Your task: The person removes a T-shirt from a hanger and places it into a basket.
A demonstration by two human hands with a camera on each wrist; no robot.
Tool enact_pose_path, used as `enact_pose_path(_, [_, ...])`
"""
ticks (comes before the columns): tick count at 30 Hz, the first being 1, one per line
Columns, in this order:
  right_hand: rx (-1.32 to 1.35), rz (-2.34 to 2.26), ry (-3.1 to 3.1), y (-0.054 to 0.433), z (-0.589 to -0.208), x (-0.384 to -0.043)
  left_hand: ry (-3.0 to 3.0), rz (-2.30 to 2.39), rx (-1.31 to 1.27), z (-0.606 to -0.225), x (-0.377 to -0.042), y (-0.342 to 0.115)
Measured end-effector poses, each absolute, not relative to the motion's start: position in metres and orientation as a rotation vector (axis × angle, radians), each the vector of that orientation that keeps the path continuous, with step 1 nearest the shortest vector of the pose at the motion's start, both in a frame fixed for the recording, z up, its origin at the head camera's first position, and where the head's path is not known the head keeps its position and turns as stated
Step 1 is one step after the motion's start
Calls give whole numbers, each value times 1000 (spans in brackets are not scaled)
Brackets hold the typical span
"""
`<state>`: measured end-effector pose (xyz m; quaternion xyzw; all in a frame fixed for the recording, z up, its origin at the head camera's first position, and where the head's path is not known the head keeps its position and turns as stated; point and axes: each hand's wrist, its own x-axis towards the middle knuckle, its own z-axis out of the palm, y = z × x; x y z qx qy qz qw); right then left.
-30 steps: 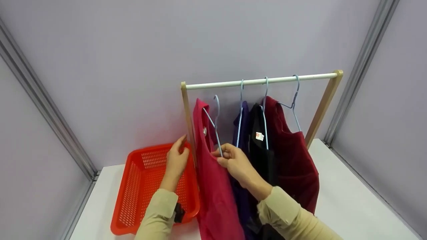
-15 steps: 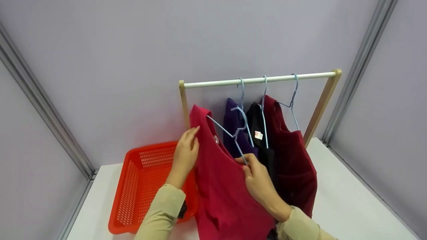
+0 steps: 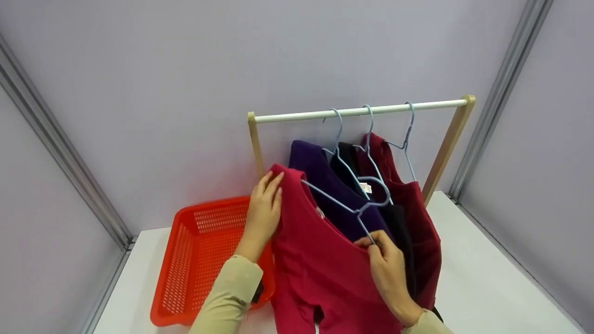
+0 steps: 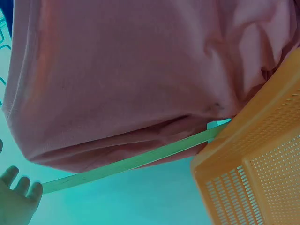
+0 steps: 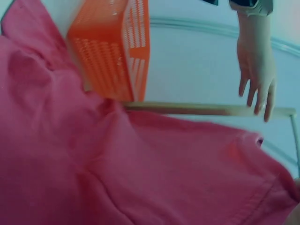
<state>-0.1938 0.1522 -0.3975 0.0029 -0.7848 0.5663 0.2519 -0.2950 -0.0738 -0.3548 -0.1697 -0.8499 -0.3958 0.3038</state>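
Note:
A bright pink sleeveless top [image 3: 320,260] is on a light blue wire hanger [image 3: 330,196], off the rail, its hook pointing right. My right hand [image 3: 387,269] pinches the hanger's arm at the right side of the neckline. At the left shoulder of the top, my left hand [image 3: 264,213] is held with its fingers extended; in the right wrist view the left hand [image 5: 256,70] shows straight, spread fingers near the cloth. The pink top [image 4: 117,79] fills much of the left wrist view. Only fingertips of the right hand show at the right wrist view's edge.
A rack with a white rail [image 3: 297,117] and wooden posts stands behind. On it hang a purple garment [image 3: 308,160], a black one [image 3: 398,227] and a dark red one [image 3: 424,241], on blue hangers. Left of the rack sits a red perforated basket [image 3: 162,278] on the white table [image 3: 492,273].
The right hand has moved right and toward the person, turning the pink top to face the camera. The left hand has come up to its shoulder. The purple garment has swung outward on its hanger.

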Motion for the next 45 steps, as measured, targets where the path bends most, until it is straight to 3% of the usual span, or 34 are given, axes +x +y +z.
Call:
enact_pose_path(16, [50, 1863, -2060, 174, -413, -203, -2339, -989, -507, -363, -295, -94])
enact_pose_path(29, [288, 1693, -2239, 148, -388, -217, -2212, -1118, -478, -370, -299, -99])
enact_pose_path(45, [150, 1396, -2495, 153, -395, -216, -2070, -1315, -279, -376, -297, -128])
